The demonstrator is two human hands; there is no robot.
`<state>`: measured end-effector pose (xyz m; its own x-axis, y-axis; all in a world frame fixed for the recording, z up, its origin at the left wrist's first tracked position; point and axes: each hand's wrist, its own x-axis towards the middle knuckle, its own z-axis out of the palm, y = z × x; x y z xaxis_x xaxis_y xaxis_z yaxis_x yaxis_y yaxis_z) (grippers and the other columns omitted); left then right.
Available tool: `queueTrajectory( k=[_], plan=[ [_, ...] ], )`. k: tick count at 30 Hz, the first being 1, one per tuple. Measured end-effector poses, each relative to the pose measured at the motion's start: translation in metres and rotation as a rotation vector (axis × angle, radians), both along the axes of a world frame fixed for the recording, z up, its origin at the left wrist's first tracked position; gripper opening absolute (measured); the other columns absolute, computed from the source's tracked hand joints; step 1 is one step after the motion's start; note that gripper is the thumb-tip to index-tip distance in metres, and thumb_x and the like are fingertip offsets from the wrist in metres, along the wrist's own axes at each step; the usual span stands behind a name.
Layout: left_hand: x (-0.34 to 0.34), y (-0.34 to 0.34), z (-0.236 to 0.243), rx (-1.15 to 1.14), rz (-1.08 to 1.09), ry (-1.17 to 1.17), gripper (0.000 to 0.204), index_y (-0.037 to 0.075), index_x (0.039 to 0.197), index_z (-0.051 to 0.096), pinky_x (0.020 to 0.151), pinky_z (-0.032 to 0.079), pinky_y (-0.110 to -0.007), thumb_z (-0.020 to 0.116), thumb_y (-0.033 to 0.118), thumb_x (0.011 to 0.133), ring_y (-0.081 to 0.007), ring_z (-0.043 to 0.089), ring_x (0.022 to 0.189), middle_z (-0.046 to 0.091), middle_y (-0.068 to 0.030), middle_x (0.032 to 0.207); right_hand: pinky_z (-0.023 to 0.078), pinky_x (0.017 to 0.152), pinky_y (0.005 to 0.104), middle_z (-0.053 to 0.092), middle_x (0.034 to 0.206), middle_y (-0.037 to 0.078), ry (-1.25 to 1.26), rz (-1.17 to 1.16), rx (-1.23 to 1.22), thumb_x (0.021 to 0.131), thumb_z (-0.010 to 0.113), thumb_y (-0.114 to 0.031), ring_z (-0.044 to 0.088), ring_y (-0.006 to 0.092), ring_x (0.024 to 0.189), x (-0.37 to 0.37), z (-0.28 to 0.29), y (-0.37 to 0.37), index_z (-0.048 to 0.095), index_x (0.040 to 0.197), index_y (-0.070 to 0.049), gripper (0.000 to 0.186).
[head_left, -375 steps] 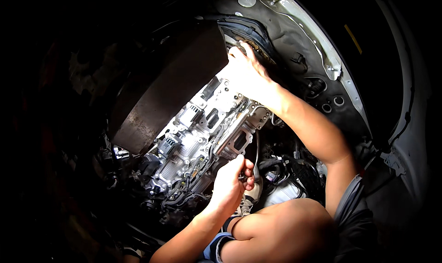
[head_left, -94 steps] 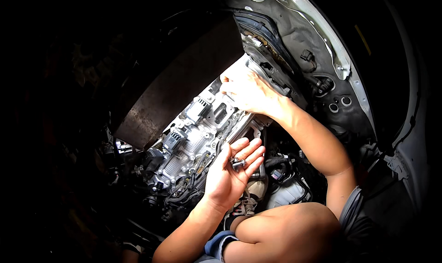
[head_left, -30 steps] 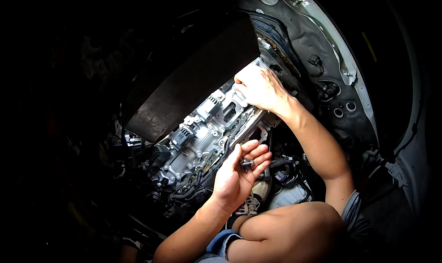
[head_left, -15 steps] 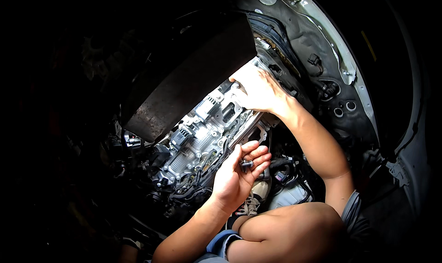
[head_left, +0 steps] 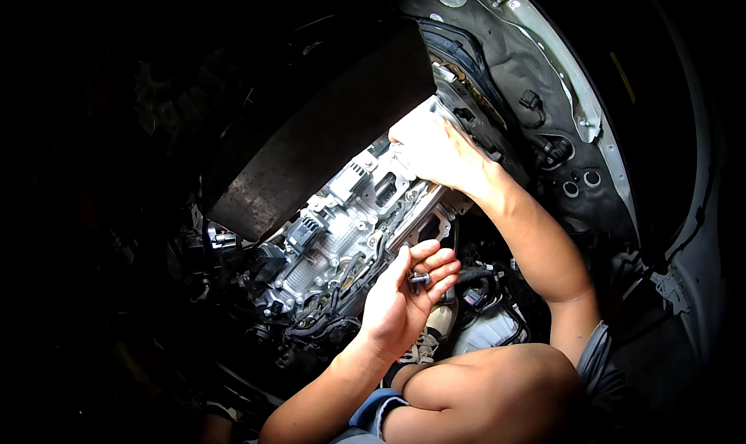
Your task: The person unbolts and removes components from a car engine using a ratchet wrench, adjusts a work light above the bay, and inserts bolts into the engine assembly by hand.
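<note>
My left hand (head_left: pixel 400 308) is turned palm up and cupped, with its fingers bent over. In it lies a small metal bolt (head_left: pixel 420 278); whether more sit beneath it I cannot tell. Farther off, my right hand (head_left: pixel 435 149) reaches onto the far right end of a silver engine (head_left: pixel 342 226). Its fingers curl down at the metal edge and are closed. What they grip is hidden by the hand and by glare. Two dark ribbed plug-in modules, one nearer (head_left: pixel 305 230) and one farther (head_left: pixel 351 180), stand on the engine between the hands and a dark panel.
A dark, scuffed metal panel (head_left: pixel 326 125) rises behind the engine. Black wiring (head_left: pixel 326 312) runs along its near side. A pale body panel (head_left: pixel 571 94) curves along the right. My bent knee (head_left: pixel 497 374) and shoe (head_left: pixel 437 327) are close below, beside a whitish box (head_left: pixel 486 331).
My right hand's fingers have curled in, covering a bolt head that showed beside them before. My left hand with the bolt has barely shifted.
</note>
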<state>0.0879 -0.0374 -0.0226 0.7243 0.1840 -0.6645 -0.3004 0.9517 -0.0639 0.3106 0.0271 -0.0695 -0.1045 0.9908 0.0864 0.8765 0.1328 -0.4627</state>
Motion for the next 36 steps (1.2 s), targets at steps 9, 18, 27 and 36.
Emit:
queueTrajectory(
  k=[9,18,27,36],
  plan=[
    [-0.005,0.001,0.001,0.003,-0.005,0.045,0.04,-0.001,0.122,0.055,0.102,0.047,-0.045,0.04,0.032,0.105,-0.0315,0.06,0.11,0.064,-0.0167,0.114,0.048,0.085,0.0392,0.063,0.092,0.009,-0.251,-0.065,-0.186,0.083,0.066,-0.03,0.062,0.0257,0.093,-0.007,-0.003,0.003,0.063,0.088,-0.008,0.023],
    [-0.004,-0.004,0.0,0.002,-0.072,0.084,0.047,-0.005,0.127,0.05,0.103,0.047,-0.042,0.036,0.034,0.107,-0.0303,0.06,0.112,0.062,-0.02,0.118,0.049,0.086,0.0433,0.063,0.096,0.013,-0.079,0.089,0.13,0.082,0.063,-0.017,0.061,0.0296,0.097,-0.002,-0.017,0.0,0.062,0.089,-0.004,0.015],
    [-0.002,-0.005,0.004,0.022,-0.066,0.105,0.041,-0.002,0.122,0.055,0.099,0.049,-0.043,0.042,0.033,0.105,-0.0308,0.062,0.105,0.064,-0.0163,0.111,0.049,0.089,0.0393,0.059,0.099,0.012,-0.229,0.169,-0.001,0.077,0.07,-0.019,0.061,0.0291,0.093,0.003,-0.012,0.002,0.063,0.094,-0.005,0.023],
    [-0.006,-0.01,-0.002,0.048,-0.052,0.102,0.04,-0.001,0.118,0.057,0.101,0.046,-0.044,0.044,0.035,0.104,-0.0305,0.061,0.108,0.063,-0.0172,0.113,0.054,0.076,0.0356,0.063,0.086,0.009,-0.332,0.095,0.09,0.085,0.059,-0.017,0.064,0.0272,0.086,0.003,-0.02,0.0,0.064,0.084,-0.006,0.012]
  ],
)
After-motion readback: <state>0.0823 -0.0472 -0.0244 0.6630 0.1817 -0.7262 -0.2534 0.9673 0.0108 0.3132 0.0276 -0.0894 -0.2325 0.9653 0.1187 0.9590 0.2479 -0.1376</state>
